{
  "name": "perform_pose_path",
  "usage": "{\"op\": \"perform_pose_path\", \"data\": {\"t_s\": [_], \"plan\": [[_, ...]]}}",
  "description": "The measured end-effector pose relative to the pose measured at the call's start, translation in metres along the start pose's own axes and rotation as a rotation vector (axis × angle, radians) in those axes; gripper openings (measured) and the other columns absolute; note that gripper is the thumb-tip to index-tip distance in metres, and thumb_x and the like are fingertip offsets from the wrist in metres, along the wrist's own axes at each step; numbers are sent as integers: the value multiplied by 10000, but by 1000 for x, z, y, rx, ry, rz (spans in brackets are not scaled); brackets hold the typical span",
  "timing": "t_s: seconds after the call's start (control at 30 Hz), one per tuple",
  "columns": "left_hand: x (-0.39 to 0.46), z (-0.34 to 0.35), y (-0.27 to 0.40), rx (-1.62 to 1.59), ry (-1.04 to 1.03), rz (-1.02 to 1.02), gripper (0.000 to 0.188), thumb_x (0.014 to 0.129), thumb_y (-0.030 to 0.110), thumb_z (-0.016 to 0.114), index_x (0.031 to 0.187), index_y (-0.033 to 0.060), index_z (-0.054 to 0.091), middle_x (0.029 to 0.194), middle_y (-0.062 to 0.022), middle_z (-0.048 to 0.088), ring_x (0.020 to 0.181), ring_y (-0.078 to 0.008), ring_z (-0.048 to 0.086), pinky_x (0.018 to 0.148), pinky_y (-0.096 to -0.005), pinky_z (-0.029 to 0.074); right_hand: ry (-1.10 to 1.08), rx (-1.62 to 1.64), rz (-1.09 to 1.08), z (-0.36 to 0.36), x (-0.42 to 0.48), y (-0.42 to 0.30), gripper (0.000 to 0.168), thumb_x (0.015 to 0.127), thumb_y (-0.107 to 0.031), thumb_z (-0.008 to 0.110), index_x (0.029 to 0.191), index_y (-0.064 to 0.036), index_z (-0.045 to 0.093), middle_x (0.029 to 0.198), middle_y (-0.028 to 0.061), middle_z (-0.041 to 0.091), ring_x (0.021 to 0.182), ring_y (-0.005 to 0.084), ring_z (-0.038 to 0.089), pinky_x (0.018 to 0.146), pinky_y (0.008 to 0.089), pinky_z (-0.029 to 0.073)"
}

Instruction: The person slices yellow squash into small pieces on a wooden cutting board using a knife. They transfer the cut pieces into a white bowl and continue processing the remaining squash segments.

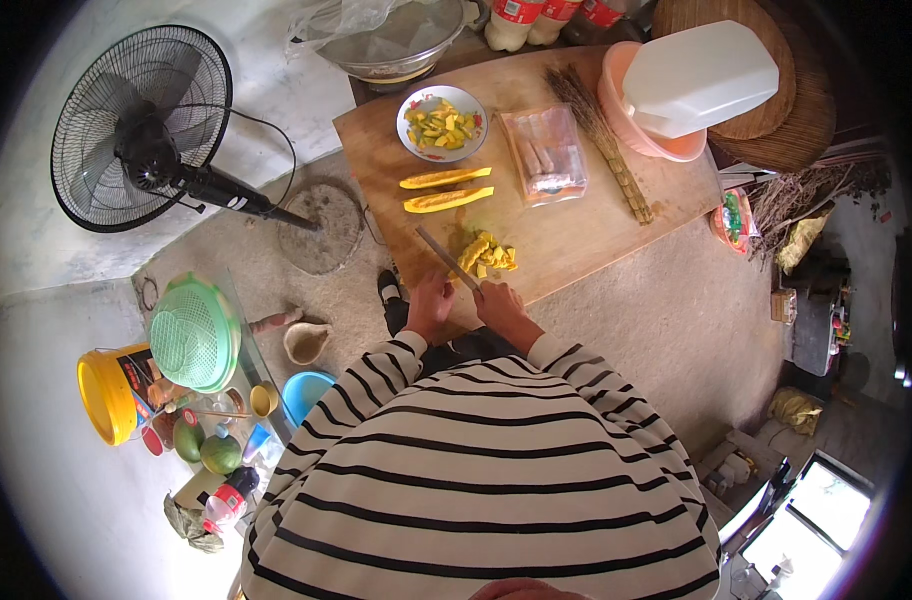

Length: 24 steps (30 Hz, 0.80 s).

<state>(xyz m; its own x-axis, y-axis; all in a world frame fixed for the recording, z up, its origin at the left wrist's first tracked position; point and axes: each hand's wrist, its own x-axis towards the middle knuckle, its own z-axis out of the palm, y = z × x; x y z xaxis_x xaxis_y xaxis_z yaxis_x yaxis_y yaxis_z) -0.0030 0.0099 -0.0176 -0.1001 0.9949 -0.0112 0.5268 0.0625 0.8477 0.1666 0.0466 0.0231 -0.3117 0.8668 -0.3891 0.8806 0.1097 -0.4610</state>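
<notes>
My right hand (500,304) grips the handle of a kitchen knife (447,257), whose blade points up and left over the wooden board (561,255). Beside the blade, my left hand (431,297) is at the board's near edge, its fingers bent close to the end of a yellow piece; whether it holds anything cannot be told. Cut yellow pumpkin-like chunks (489,253) lie in a pile right of the knife. Farther up lie two long yellow slices (448,199), one above the other. Behind them a white floral bowl (442,154) holds more cubes with green skin.
A plastic packet (547,154) and a straw whisk (613,161) lie on the board. At its far right stands a pink basin (613,71) with a white plastic jug (700,75) over it. A metal pot (396,52) sits behind the board; a black fan (148,142) stands left.
</notes>
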Motion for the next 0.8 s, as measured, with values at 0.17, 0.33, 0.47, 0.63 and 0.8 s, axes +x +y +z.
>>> {"op": "perform_pose_path", "data": {"t_s": [0.17, 0.33, 0.47, 0.63, 0.8], "plan": [[1, -2, 2, 9, 3, 4, 103, 787, 49, 613, 863, 27, 546, 839, -199, 569, 795, -427, 576, 669, -486, 460, -51, -27, 33, 3, 2, -3, 303, 910, -315, 556, 866, -26, 633, 812, 276, 649, 796, 474, 641, 718, 571, 508], [2, -5, 8, -11, -9, 12, 108, 782, 41, 606, 855, 29, 527, 832, -197, 561, 801, -427, 568, 677, -482, 447, 7, 2, 18, 5, 5, 6, 329, 905, -324, 565, 841, -9, 633, 801, 285, 646, 798, 484, 636, 724, 568, 509], [0, -7, 3, -18, -5, 58, 117, 784, 38, 603, 864, 28, 518, 816, -192, 552, 782, -423, 560, 666, -477, 442, 48, 63, 17, 1, 5, 13, 354, 903, -333, 576, 814, 6, 627, 800, 288, 646, 794, 490, 631, 720, 574, 502], [-1, -4, -1, 14, -3, 86, 125, 784, 39, 612, 869, 24, 522, 814, -196, 556, 774, -419, 564, 652, -477, 444, 42, 102, -18, -4, 1, 8, 349, 906, -339, 576, 812, -6, 626, 790, 287, 639, 764, 489, 619, 701, 582, 487], [0, -1, 1, 22, 32, 49, 107, 799, 33, 614, 874, 20, 540, 823, -211, 579, 768, -429, 586, 640, -485, 459, 61, 32, -30, -2, -2, 2, 332, 914, -348, 563, 808, -37, 616, 755, 269, 632, 739, 477, 617, 678, 582, 481]]}}
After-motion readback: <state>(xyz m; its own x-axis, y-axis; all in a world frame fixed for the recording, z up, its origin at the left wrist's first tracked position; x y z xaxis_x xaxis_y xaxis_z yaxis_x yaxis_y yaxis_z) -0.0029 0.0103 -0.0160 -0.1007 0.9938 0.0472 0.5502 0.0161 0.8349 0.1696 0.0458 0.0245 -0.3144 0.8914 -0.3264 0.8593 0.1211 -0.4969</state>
